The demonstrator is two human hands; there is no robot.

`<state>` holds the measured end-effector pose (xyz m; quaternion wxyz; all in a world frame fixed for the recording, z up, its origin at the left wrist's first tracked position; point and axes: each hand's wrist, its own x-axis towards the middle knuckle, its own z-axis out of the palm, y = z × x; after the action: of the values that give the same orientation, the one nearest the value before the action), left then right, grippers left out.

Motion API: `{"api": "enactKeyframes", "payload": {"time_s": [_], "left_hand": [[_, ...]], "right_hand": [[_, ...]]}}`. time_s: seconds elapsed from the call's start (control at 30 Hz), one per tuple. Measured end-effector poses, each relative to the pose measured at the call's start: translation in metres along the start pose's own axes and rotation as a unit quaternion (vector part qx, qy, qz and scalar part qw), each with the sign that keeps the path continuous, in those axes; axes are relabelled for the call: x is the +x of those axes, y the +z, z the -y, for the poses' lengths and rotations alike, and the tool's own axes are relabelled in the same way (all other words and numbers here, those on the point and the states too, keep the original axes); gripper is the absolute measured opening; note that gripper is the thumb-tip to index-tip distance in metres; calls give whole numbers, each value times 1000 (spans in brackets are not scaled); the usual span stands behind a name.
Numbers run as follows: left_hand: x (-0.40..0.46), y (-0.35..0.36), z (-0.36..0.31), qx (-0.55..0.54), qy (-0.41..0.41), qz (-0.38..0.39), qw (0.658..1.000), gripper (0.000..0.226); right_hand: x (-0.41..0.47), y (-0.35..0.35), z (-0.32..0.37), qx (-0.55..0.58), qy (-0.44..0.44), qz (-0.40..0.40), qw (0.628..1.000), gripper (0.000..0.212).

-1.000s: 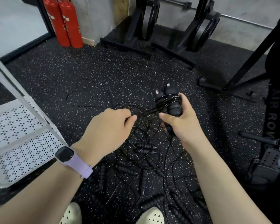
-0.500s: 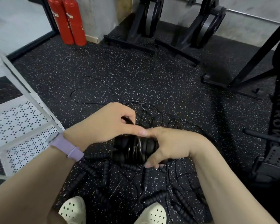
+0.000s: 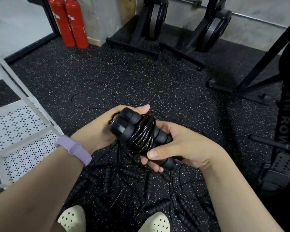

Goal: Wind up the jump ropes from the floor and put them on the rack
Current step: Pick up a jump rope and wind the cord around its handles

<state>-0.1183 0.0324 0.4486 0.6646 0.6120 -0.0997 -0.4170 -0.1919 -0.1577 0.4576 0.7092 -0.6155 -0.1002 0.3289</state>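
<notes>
The wound jump rope (image 3: 137, 133) has tilted upright since a moment ago. The left hand (image 3: 99, 129) cups its top from nine o'clock; the right hand (image 3: 179, 144) clamps its handles at four o'clock.

Two red fire extinguishers (image 3: 69, 22) stand side by side against a grey wall at the upper left, on a black rubber gym floor (image 3: 141, 77) speckled with white. Further right along the wall, two black rowing machines (image 3: 182, 25) stand stored on end, side by side. Another black rowing machine (image 3: 285, 118) occupies the right edge, its upright printed with white letters and a foot strap (image 3: 278, 169) lower down. A lilac wristband (image 3: 74, 149) circles one wrist. At the bottom, the toes of two cream perforated clogs (image 3: 74, 218) show.
</notes>
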Motion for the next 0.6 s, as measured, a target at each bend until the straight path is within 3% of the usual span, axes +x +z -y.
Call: {"api": "enactKeyframes", "payload": {"time_s": [0.03,0.07,0.1,0.13,0.17,0.23,0.3,0.43,0.6], "left_hand": [[-2,-2,0,46,15,-38,998,11],[0,-7,5,140,31,-82,986,18],[-1,-5,5,247,38,-141,958,23],[4,-5,10,321,50,-176,929,10],[7,-1,10,375,43,-218,900,18],[14,7,14,387,45,-248,887,52],[12,13,12,386,69,-254,884,64],[3,20,17,475,131,-244,835,55],[4,15,24,484,144,-240,829,37]], "right_hand": [[0,-1,-1,1,-5,-13,1000,53],[1,-2,0,2,-14,-28,1000,57],[1,-3,0,8,-29,-46,999,58],[2,-5,1,24,-46,-64,997,56],[3,-7,2,52,-65,-78,993,52],[6,-10,3,115,-98,-102,983,40],[7,-11,4,151,-116,-140,972,27],[10,-16,-1,171,-103,-204,958,24],[10,-19,-5,132,-77,-253,955,40]]}}
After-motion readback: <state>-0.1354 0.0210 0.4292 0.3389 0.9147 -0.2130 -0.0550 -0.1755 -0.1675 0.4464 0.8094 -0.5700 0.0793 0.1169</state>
